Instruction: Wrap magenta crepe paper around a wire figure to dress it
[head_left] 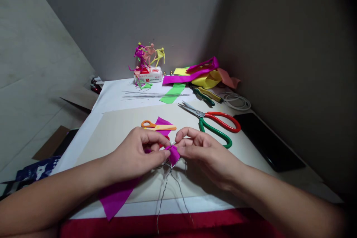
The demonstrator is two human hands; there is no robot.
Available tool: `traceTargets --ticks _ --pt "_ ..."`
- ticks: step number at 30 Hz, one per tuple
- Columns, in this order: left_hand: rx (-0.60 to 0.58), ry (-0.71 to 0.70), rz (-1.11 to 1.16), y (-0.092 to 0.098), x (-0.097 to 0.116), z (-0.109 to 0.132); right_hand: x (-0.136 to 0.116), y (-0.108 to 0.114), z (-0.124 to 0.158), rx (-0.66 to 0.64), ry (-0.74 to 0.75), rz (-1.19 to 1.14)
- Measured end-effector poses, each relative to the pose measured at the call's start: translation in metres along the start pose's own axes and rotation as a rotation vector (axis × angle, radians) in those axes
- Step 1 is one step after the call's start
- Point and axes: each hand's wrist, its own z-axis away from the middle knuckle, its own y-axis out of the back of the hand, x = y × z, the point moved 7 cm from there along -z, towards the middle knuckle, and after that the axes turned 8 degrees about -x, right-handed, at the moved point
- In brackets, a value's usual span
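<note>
My left hand (136,152) and my right hand (203,156) meet at the middle of the board, with their fingertips pinching a small piece of magenta crepe paper (173,155). Thin dark wires (170,193) run down from that piece toward me, and their upper ends are hidden by the paper and fingers. A long magenta paper strip (117,198) lies under my left forearm. Just beyond my left hand are orange-handled scissors (156,126), lying on another magenta paper piece (163,126). Large red-and-green-handled scissors (214,122) lie beyond my right hand, apart from it.
A beige board (108,141) covers the white table (108,96). Farther back are loose wires (153,96), green-handled pliers (203,96), a white cable (235,101), crepe paper strips (195,74), and wire figures (147,57) on a white box (147,76). A black phone (267,141) lies right.
</note>
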Motion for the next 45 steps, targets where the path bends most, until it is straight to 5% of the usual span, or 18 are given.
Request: traceTargets --ticks 14,28,34,45 --pt "0.013 -0.254 -0.248 0.004 0.023 0.000 -0.003 0.001 -0.002 -0.076 0.030 -0.072" --pt "-0.150 -0.126 0.243 -0.001 0.009 -0.003 -0.008 -0.008 -0.001 -0.105 0.024 -0.119" --pt "-0.088 -0.091 0.208 0.000 0.006 -0.003 -0.006 -0.005 -0.001 -0.049 0.047 -0.027" --pt "0.122 -0.307 -0.179 -0.001 0.022 0.004 -0.022 0.011 0.005 0.186 0.301 0.283"
